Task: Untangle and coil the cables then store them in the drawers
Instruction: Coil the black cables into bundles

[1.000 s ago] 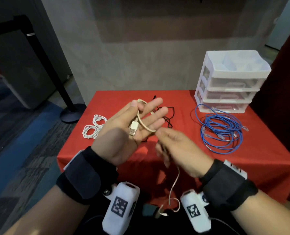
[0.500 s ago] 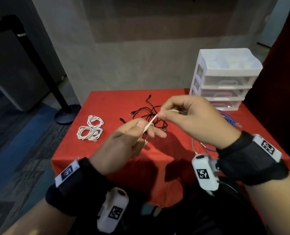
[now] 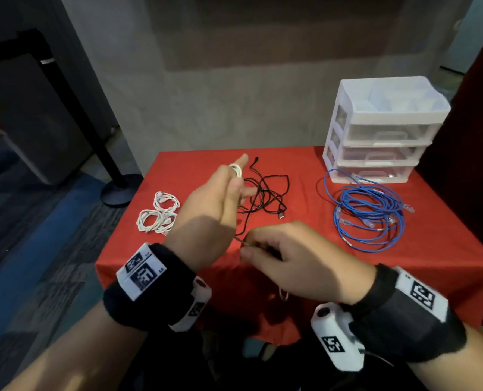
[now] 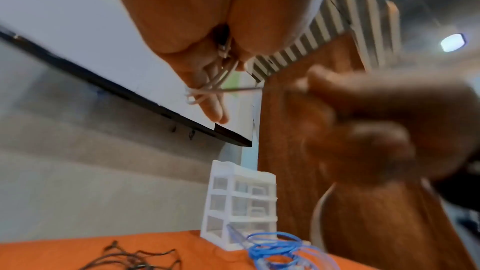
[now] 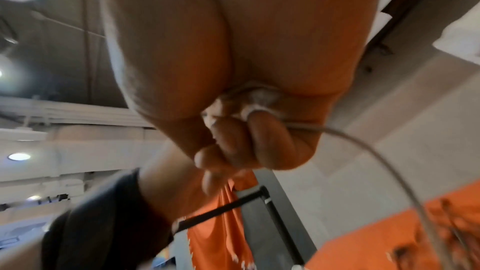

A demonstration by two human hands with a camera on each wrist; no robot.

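A thin beige USB cable (image 3: 236,169) is looped round the outstretched fingers of my left hand (image 3: 239,179), held above the red table. In the left wrist view the thumb pins the cable's plug (image 4: 224,47) against the palm, and the loops (image 4: 205,90) cross the fingers. Just below and in front, my right hand (image 3: 246,246) pinches the cable's free run between thumb and fingers (image 5: 259,130). From there the cable (image 5: 363,147) hangs down over the table's front edge. The white three-drawer unit (image 3: 381,131) stands at the back right, its drawers closed.
On the red tablecloth (image 3: 347,266) lie a loose blue cable (image 3: 367,213) in front of the drawers, a tangled black cable (image 3: 265,196) in the middle and two white coiled cables (image 3: 158,215) at the left. A black post stands on the floor at the left (image 3: 121,190).
My right hand has swung down from above the left fingers to below them, carrying the cable round. The left hand has turned and stretched its fingers forward.
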